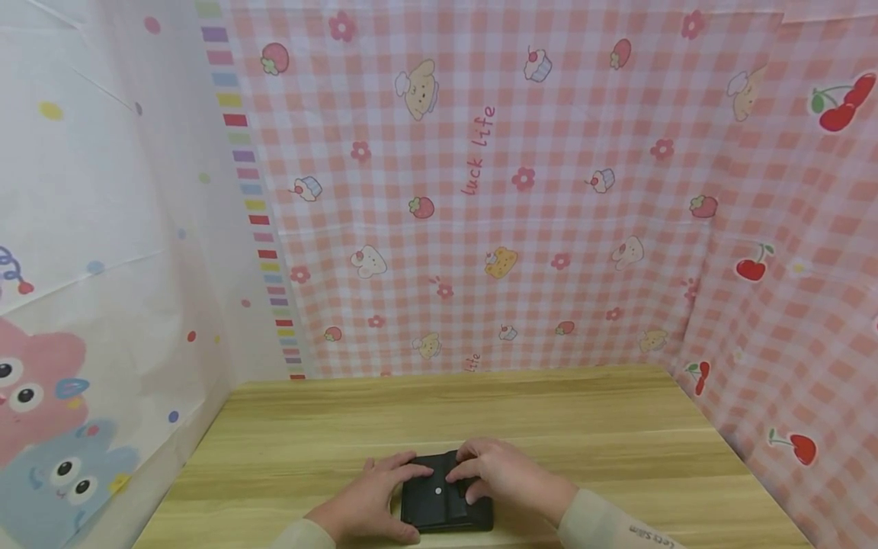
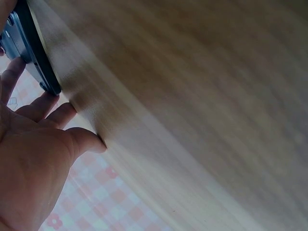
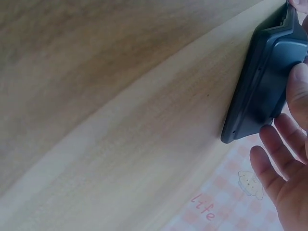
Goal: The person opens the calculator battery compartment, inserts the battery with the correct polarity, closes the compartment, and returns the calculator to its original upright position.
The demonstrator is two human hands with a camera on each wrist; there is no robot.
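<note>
A black wallet (image 1: 421,509) with a small round snap (image 1: 438,491) lies on the wooden table near its front edge. My left hand (image 1: 366,499) holds the wallet's left side, thumb at the near edge and index finger on the top face. In the left wrist view, other fingers (image 2: 65,113) touch its corner and the tabletop. On the right, my right hand (image 1: 507,476) pinches a raised flap or strap part between fingers and thumb. The right wrist view shows the wallet's dark side (image 3: 262,89), slightly parted at one end, with the thumb (image 3: 299,86) against it.
The wood-grain table (image 1: 439,404) stretches behind and to both sides of the wallet. A pink checked cloth (image 1: 466,229) hangs at the back and right. A white cloth with cartoon figures (image 1: 123,229) hangs at the left.
</note>
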